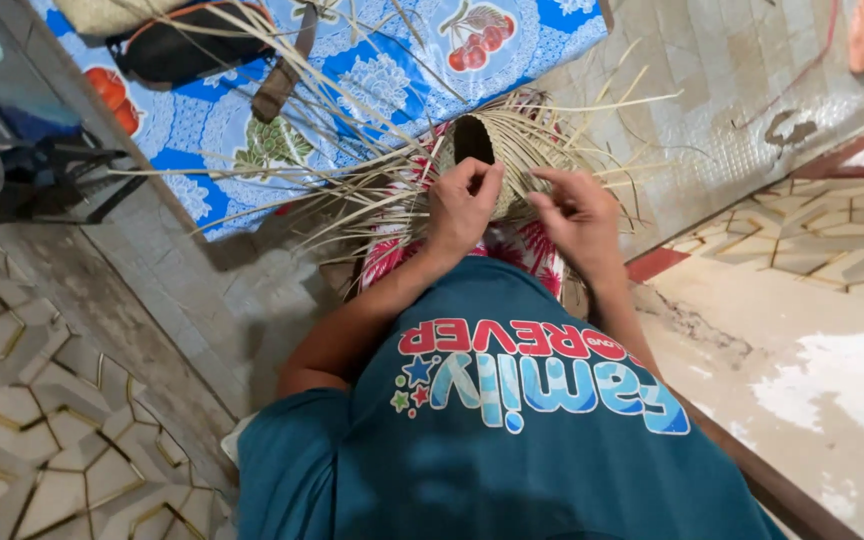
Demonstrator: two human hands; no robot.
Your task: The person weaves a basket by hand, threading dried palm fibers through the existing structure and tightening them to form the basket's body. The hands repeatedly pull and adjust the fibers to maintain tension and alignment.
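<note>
Both hands work a half-woven straw basket (487,150) resting on the lap. The left hand (462,205) pinches strips at its rim; the right hand (577,215) pinches a loose strip (602,108) beside it.

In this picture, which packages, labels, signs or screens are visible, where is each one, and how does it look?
No packages, signs or screens are visible.
Printed lettering on teal shirt: across the chest, below both hands; red, light blue and white rounded letters with small stars.
Blue cloth: above the woven straw piece; flower and fruit print only.
</note>
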